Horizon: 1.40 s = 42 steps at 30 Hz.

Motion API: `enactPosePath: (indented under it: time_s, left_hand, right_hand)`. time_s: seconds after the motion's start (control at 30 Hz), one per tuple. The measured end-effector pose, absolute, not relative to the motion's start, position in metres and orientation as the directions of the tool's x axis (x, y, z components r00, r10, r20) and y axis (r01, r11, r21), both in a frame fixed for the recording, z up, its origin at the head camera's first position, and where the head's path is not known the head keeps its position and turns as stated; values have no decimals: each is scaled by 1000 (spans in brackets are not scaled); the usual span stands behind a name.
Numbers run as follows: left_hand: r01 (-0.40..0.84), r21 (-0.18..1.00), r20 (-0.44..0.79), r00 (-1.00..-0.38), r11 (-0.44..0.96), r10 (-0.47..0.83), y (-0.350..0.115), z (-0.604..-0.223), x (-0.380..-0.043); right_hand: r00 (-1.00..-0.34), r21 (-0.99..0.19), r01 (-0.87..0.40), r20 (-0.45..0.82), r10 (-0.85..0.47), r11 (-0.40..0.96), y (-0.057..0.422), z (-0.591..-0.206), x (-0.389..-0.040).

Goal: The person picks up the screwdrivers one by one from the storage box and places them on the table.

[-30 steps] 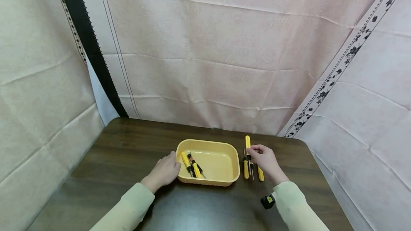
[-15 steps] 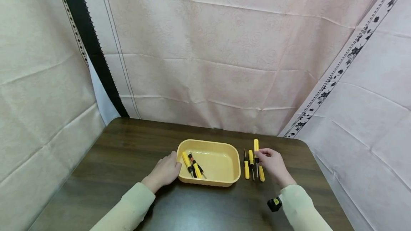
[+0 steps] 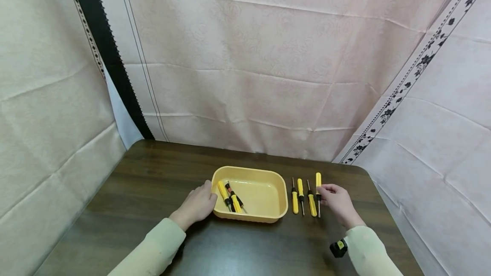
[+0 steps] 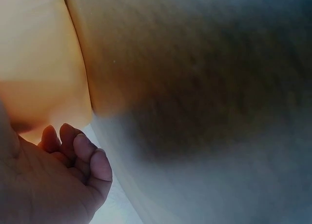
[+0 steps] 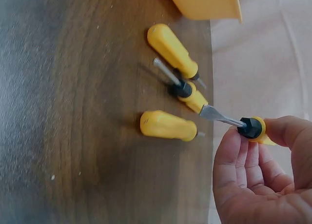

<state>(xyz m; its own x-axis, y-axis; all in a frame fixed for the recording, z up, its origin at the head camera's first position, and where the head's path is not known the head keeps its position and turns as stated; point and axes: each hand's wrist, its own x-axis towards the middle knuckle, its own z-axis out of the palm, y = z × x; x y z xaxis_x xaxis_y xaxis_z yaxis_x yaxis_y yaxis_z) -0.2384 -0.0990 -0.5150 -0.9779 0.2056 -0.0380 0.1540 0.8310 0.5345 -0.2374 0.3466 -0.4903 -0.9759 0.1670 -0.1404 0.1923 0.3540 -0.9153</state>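
Note:
My left hand [image 3: 195, 205] holds the left rim of a yellow plastic tray [image 3: 255, 218]. In the left wrist view its curled fingers [image 4: 85, 148] lie against the tray's outer wall. Inside the tray's left part are several yellow-and-black screwdrivers [image 3: 223, 193]. My right hand [image 3: 339, 203] pinches a screwdriver [image 3: 318, 180] near its black collar, handle pointing to the far side and flat blade toward me. To its left, three more screwdrivers lie in a row: one handle-near [image 3: 295, 203], one handle-far [image 3: 300, 187], one handle-near [image 3: 312, 205].
The dark wooden table [image 3: 245, 250] carries everything. Pale cloth [image 3: 245, 76] hangs behind and at both sides of it. A small black camera [image 3: 338, 248] sits at my right wrist.
My right hand has carried the pinched screwdriver rightward, past the other screwdrivers, to the right end of the row. My left hand and the tray stay put.

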Motion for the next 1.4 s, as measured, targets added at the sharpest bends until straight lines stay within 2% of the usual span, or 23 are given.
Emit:
enactPosePath:
  time_s: [0.33, 0.97, 1.4]
  left_hand:
    - [136, 553, -54, -979, 822, 198, -99, -513, -239]
    - [121, 583, -62, -979, 803, 192, -97, -513, -237]
    - [96, 597, -91, -978, 796, 187, -100, -517, -237]
  right_hand:
    - [-970, -869, 223, -153, 190, 441, 358, -500, -233]
    - [-956, -808, 281, -190, 222, 519, 361, -513, -234]
    - [-949, -708, 311, -198, 245, 634, 358, -515, -237]
